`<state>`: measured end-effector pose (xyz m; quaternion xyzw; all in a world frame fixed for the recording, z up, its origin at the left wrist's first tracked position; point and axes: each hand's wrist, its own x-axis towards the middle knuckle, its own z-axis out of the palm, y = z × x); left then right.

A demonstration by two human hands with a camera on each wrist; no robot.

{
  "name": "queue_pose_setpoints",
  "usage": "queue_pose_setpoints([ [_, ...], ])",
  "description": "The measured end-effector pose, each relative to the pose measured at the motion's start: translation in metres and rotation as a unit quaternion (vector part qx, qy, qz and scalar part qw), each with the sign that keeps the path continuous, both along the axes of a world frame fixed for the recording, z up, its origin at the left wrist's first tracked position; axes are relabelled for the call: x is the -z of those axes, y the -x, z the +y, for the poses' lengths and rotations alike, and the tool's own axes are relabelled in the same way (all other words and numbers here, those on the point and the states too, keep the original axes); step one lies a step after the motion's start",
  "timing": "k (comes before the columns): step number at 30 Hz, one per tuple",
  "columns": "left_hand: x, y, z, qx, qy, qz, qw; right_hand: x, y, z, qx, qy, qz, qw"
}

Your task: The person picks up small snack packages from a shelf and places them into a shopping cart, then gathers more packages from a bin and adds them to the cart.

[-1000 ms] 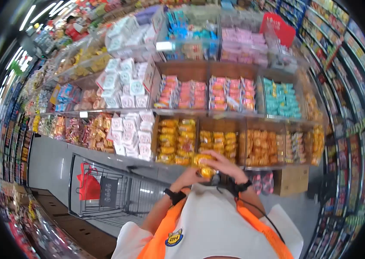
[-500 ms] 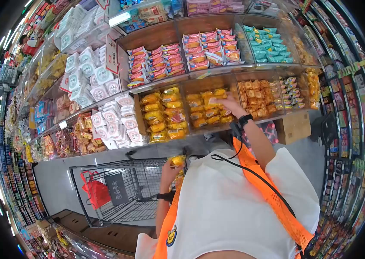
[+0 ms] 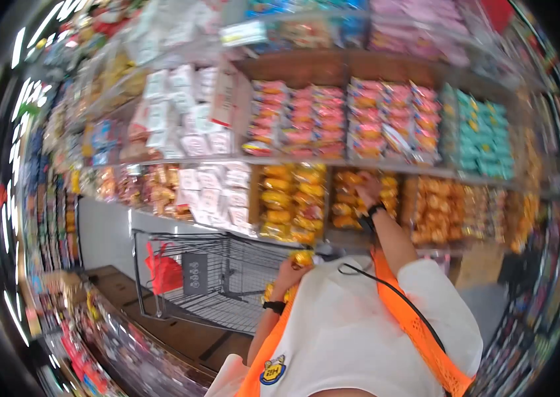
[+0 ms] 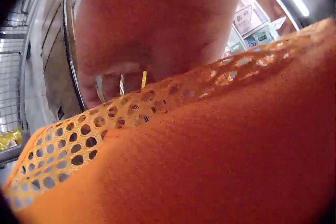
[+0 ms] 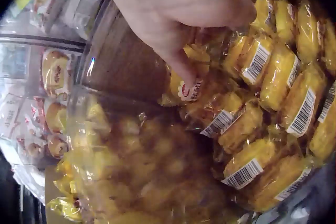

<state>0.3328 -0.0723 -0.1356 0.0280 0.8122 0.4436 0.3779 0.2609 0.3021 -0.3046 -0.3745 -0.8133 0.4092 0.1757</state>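
Observation:
Low beside the torso, my left hand grips a yellow wrapped packet. In the left wrist view the left hand has curled fingers, with wrapper edges showing between them, and orange mesh covers the rest. My right hand reaches into a bin of yellow packets. The right wrist view has the right hand over this bin, one digit pressed on a yellow packet with a white label; its other fingertips are hidden. More packets lie to the right.
A wire shopping cart with a red bag stands left of the torso. Clear dividers separate the bins, including one of pink packets and one of teal packets. A cardboard box sits below at right.
A second ago both hands were together at yellow packets in front of the bins. Since then my right hand has gone into the bin, and my left has moved down and left, still gripping yellow.

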Motion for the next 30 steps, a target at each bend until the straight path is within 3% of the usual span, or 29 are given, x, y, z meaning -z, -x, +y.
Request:
queue_pose_setpoints([
  [1,0.004,0.005,0.0,0.002,0.033,0.005,0.999,-0.012,0.0,0.006,-0.037,0.098,-0.08,0.991],
  [2,-0.023,0.014,0.013,0.014,0.098,0.031,0.995,-0.006,0.001,0.008,-0.037,0.088,-0.051,0.994],
  [4,-0.012,0.015,0.01,-0.058,0.021,0.016,0.998,0.003,0.003,0.01,-0.026,0.087,-0.032,0.995],
  [5,-0.002,0.016,0.007,-0.085,0.0,-0.003,0.996,0.053,0.003,0.02,-0.06,-0.017,-0.095,0.993],
  [7,0.0,0.019,0.004,-0.084,0.038,-0.004,0.996,0.139,0.003,0.038,-0.03,0.181,-0.084,0.98],
  [11,-0.009,0.025,0.003,-0.055,0.035,0.029,0.997,0.07,0.016,0.021,-0.019,0.229,-0.026,0.973],
  [13,-0.003,0.025,-0.005,-0.043,0.032,0.048,0.997,0.07,0.013,0.017,-0.024,0.199,-0.001,0.98],
  [17,0.002,0.023,-0.013,-0.069,0.023,0.055,0.996,0.068,0.023,0.005,0.052,0.201,-0.068,0.976],
  [20,-0.004,0.018,-0.016,-0.085,0.028,0.062,0.994,0.124,0.017,0.007,0.028,0.24,0.015,0.97],
  [22,-0.001,0.016,-0.019,-0.112,0.004,0.062,0.992,0.104,0.019,0.006,0.029,0.251,-0.059,0.966],
  [26,0.006,0.011,-0.021,-0.079,-0.002,0.089,0.993,0.036,0.018,0.003,0.06,0.239,-0.207,0.947],
  [28,-0.019,0.024,-0.01,-0.035,0.039,0.109,0.993,0.077,0.011,0.015,0.138,0.241,-0.229,0.933],
  [30,-0.053,0.037,0.009,-0.046,0.04,0.037,0.997,0.068,-0.006,0.024,0.109,0.295,-0.217,0.924],
])
